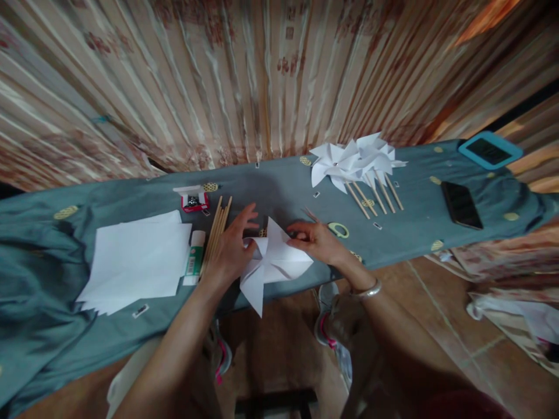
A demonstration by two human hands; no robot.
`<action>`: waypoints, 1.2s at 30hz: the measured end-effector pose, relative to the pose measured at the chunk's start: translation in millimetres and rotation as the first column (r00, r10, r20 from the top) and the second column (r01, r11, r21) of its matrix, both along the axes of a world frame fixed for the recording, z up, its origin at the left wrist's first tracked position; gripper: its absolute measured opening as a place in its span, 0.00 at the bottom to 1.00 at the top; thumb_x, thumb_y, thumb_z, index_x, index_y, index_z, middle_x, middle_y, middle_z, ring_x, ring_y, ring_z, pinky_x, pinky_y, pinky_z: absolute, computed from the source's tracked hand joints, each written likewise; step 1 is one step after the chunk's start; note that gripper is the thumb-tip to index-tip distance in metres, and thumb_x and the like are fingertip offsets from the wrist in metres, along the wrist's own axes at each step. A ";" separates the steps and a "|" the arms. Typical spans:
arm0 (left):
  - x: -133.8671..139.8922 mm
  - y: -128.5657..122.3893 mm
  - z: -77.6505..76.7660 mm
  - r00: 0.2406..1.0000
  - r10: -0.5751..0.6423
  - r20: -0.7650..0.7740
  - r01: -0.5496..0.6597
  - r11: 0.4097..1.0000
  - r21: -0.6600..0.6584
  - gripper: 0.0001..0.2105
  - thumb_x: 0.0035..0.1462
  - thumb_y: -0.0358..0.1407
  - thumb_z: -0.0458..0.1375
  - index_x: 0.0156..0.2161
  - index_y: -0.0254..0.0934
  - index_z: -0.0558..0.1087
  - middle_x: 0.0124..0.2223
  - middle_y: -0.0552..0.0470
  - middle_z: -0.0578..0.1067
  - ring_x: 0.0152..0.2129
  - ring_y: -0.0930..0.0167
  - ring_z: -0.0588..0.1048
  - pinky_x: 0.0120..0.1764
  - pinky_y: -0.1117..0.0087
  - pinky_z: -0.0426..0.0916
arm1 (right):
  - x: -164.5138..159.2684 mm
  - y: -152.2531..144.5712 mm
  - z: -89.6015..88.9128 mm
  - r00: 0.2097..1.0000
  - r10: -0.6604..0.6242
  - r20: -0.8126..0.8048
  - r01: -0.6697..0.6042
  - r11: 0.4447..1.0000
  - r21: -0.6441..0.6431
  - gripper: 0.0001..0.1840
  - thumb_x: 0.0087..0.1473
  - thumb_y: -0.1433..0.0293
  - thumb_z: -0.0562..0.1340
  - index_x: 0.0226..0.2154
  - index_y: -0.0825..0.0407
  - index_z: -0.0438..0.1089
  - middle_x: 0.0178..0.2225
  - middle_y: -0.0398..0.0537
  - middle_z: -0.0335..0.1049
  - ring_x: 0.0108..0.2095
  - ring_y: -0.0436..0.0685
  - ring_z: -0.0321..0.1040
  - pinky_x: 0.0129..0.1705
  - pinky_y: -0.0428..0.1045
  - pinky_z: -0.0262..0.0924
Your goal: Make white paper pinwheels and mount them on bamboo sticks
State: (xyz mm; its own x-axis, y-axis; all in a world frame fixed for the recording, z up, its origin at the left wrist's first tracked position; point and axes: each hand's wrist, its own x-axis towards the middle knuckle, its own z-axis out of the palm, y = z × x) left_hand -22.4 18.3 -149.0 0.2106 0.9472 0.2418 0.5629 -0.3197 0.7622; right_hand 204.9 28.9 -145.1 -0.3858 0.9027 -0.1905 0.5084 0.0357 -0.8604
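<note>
A white paper pinwheel (pixel 275 254) without a stick lies at the near edge of the table, between my hands. My left hand (pixel 233 247) is at its left side, fingers stretched and apart, the thumb against a paper blade. At the pinwheel's right side, my right hand (pixel 317 240) has its fingers curled and pinches the paper edge. Scissors with pale green handles (pixel 339 230) lie just beyond my right hand, partly hidden by it. Beside my left forearm are several wooden sticks (pixel 220 224) and a green and white glue stick (pixel 194 256).
White paper sheets (pixel 140 256) are stacked at the left. A small red box (pixel 194 201) holds dark, shiny bits. Finished pinwheels (pixel 349 163) on sticks lie at the back right, near a black phone (pixel 461 203) and a blue-framed tablet (pixel 491 150). A curtain (pixel 244 87) hangs behind the table.
</note>
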 end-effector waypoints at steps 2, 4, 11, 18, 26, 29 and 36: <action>-1.9 0.9 2.7 0.997 0.017 -0.072 -0.011 0.997 0.079 0.35 0.45 0.22 0.53 0.62 0.38 0.57 0.57 0.41 0.71 0.52 0.62 0.72 0.53 0.55 0.68 | -0.1 1.1 -2.8 0.997 -0.047 -0.058 0.044 0.998 -0.046 0.19 0.48 0.62 0.62 0.42 0.54 0.71 0.15 0.33 0.57 0.16 0.47 0.51 0.19 0.44 0.43; -6.2 1.5 4.8 0.991 0.069 -0.114 -0.050 0.985 0.163 0.35 0.47 0.25 0.57 0.62 0.38 0.57 0.61 0.41 0.66 0.58 0.58 0.64 0.59 0.50 0.59 | -0.9 2.2 -4.8 0.986 -0.127 -0.106 0.121 0.991 -0.059 0.22 0.47 0.60 0.62 0.43 0.55 0.70 0.16 0.34 0.59 0.16 0.48 0.54 0.20 0.45 0.46; -20.2 0.2 2.0 0.968 0.248 -0.036 -0.225 0.922 0.316 0.31 0.55 0.32 0.59 0.63 0.42 0.56 0.64 0.42 0.62 0.62 0.60 0.59 0.61 0.51 0.55 | -8.8 -12.9 -8.4 0.910 -0.336 -0.241 0.319 0.941 -0.111 0.30 0.47 0.59 0.62 0.51 0.57 0.64 0.14 0.34 0.61 0.15 0.49 0.56 0.19 0.45 0.49; -9.9 -14.1 1.4 0.985 0.063 -0.161 -0.013 0.955 0.296 0.09 0.60 0.32 0.54 0.43 0.41 0.75 0.49 0.48 0.75 0.48 0.64 0.71 0.54 0.55 0.65 | -2.4 -41.1 3.6 0.994 -0.102 0.031 0.095 0.980 0.177 0.20 0.58 0.68 0.53 0.49 0.54 0.72 0.25 0.45 0.72 0.20 0.50 0.64 0.26 0.48 0.60; 2.0 -15.9 -1.0 0.990 0.044 -0.133 -0.010 0.969 0.248 0.09 0.60 0.33 0.54 0.38 0.41 0.77 0.45 0.49 0.77 0.46 0.64 0.71 0.51 0.55 0.67 | 9.4 -38.0 3.3 0.994 -0.041 0.098 0.011 0.956 0.292 0.15 0.57 0.72 0.58 0.46 0.49 0.74 0.41 0.49 0.76 0.40 0.57 0.73 0.44 0.55 0.67; 4.1 -14.3 -1.3 0.989 0.041 -0.145 -0.005 0.970 0.242 0.09 0.59 0.33 0.54 0.37 0.41 0.78 0.45 0.49 0.77 0.47 0.63 0.71 0.51 0.55 0.66 | 9.3 -35.1 3.4 0.998 0.012 0.066 -0.033 0.945 0.327 0.12 0.59 0.71 0.58 0.43 0.49 0.75 0.42 0.49 0.77 0.44 0.57 0.72 0.48 0.56 0.67; 6.4 -13.2 -3.6 0.988 0.014 -0.152 0.012 0.986 0.164 0.10 0.59 0.32 0.53 0.37 0.42 0.78 0.45 0.49 0.78 0.47 0.62 0.70 0.52 0.54 0.66 | 6.3 -25.7 6.3 0.980 -0.040 0.193 -0.064 0.861 0.504 0.10 0.58 0.69 0.60 0.39 0.46 0.78 0.58 0.50 0.64 0.58 0.63 0.60 0.59 0.63 0.57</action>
